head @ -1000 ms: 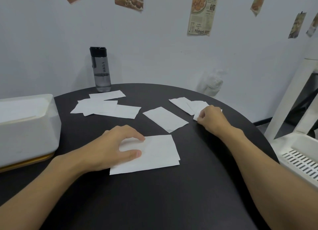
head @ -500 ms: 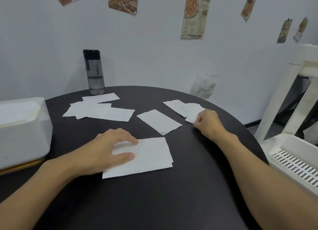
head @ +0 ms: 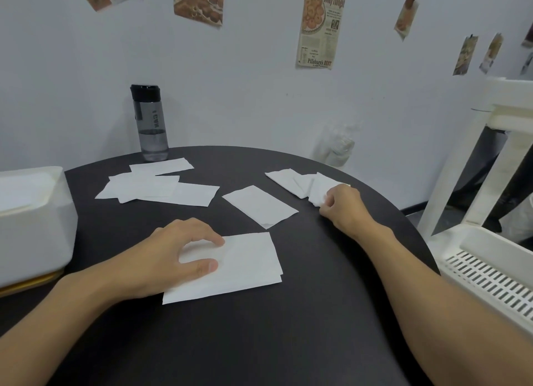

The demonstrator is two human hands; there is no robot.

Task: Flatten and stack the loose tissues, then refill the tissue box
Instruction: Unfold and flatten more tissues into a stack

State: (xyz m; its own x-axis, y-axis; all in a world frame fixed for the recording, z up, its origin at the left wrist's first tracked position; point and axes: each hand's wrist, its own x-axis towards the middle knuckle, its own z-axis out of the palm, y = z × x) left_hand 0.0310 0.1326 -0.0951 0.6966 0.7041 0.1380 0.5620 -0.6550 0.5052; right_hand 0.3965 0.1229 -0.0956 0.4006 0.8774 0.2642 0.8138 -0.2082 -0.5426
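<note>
On the round black table [head: 302, 328] lies a small stack of flat white tissues [head: 245, 267]; my left hand [head: 170, 253] rests on its left half, fingertips and thumb pressing it down. At the far right, my right hand [head: 343, 209] pinches the near edge of a tissue [head: 317, 188] that overlaps two others [head: 285, 178]. A single tissue [head: 259, 205] lies between the hands. Several more tissues [head: 155, 185] lie scattered at the back left. The white tissue box [head: 31, 227] stands at the left edge, its top open.
A dark water bottle [head: 150, 123] stands at the back of the table by the wall. A white plastic rack [head: 490, 241] stands close to the table's right side. Paper clippings hang on the wall.
My right hand has closed its fingers on the right-hand tissue and lifted its edge a little. My left hand stays on the stack. The camera has turned slightly right.
</note>
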